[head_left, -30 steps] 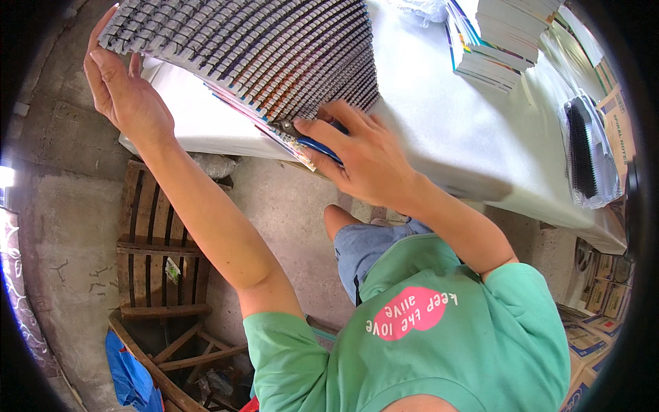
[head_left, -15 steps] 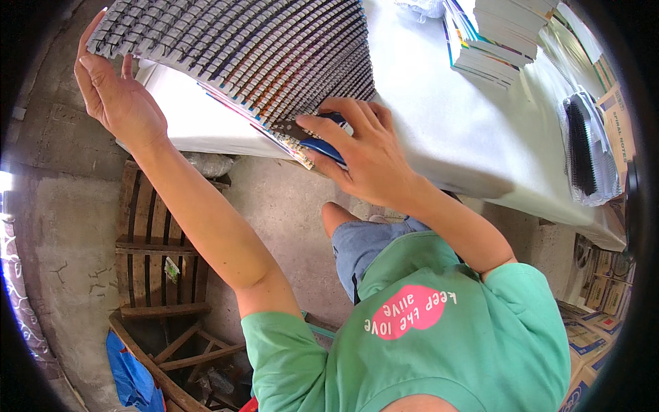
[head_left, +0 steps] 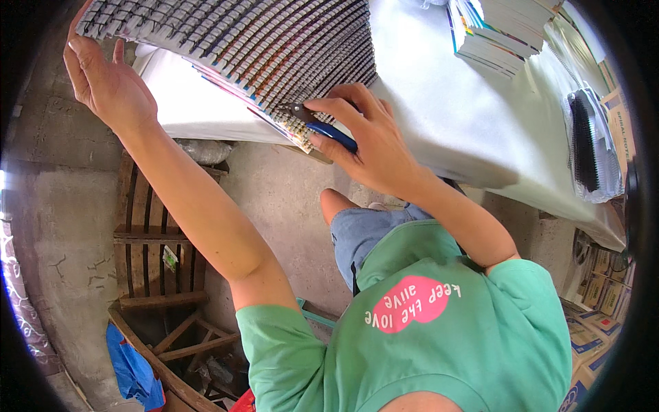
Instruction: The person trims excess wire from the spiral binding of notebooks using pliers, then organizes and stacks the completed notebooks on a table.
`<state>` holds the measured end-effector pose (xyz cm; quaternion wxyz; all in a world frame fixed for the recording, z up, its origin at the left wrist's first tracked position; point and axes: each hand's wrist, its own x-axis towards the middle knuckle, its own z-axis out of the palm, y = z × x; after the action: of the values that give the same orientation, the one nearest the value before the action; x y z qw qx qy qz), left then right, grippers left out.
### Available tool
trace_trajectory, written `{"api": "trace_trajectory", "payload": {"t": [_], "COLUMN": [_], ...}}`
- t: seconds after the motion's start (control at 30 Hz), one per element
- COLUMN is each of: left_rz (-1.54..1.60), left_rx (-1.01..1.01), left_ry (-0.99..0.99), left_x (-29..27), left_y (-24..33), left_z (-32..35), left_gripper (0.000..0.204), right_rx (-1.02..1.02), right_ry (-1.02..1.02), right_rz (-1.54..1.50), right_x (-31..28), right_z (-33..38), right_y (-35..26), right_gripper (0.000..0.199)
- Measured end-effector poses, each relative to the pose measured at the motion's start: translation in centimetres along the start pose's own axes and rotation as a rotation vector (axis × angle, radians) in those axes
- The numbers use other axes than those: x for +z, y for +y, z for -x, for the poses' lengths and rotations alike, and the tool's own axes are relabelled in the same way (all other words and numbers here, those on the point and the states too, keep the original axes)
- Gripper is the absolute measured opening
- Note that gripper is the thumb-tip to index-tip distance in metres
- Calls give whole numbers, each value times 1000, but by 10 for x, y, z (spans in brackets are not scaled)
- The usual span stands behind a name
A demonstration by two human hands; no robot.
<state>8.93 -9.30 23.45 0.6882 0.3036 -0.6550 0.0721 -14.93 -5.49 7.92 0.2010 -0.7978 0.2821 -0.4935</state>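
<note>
While the left hand (head_left: pixel 115 86) meets the end of the spiral-bound notebooks (head_left: pixel 240 48) on the surface (head_left: pixel 439 96), its hold unclear, the right hand's (head_left: pixel 377 141) grip clamps blue-handled pliers (head_left: pixel 334 136), seemingly working coil ends; the next nip calls for precise tip placement.

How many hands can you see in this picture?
2. The left hand is at the left end of the spiral-bound stack; the right hand holds a blue-handled tool near the stack's lower corner. Both are partly hidden.

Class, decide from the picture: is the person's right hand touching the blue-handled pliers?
Touching. The head view shows it plainly: the right hand grips the blue-handled pliers, its thumb against the lower handle.
</note>
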Motion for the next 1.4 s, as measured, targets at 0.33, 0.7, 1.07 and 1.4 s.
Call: {"api": "trace_trajectory", "payload": {"t": [0.33, 0.7, 1.07, 1.4], "left_rz": [18, 14, -12, 10], "left_rx": [-70, -77, -68, -80], "left_ry": [52, 43, 12, 18], "left_x": [4, 1, 2, 0], "left_y": [8, 8, 11, 8], "left_z": [0, 1, 1, -1], "left_gripper": [38, 36, 38, 38], "right_rx": [-192, -21, -310, 485], "right_ry": [-9, 5, 46, -404], "right_rz": [244, -26, 320, -668], "right_x": [9, 10, 13, 0], "right_z": [2, 6, 0, -8], "right_y": [9, 8, 25, 19], "right_gripper": [33, 33, 35, 27]}}
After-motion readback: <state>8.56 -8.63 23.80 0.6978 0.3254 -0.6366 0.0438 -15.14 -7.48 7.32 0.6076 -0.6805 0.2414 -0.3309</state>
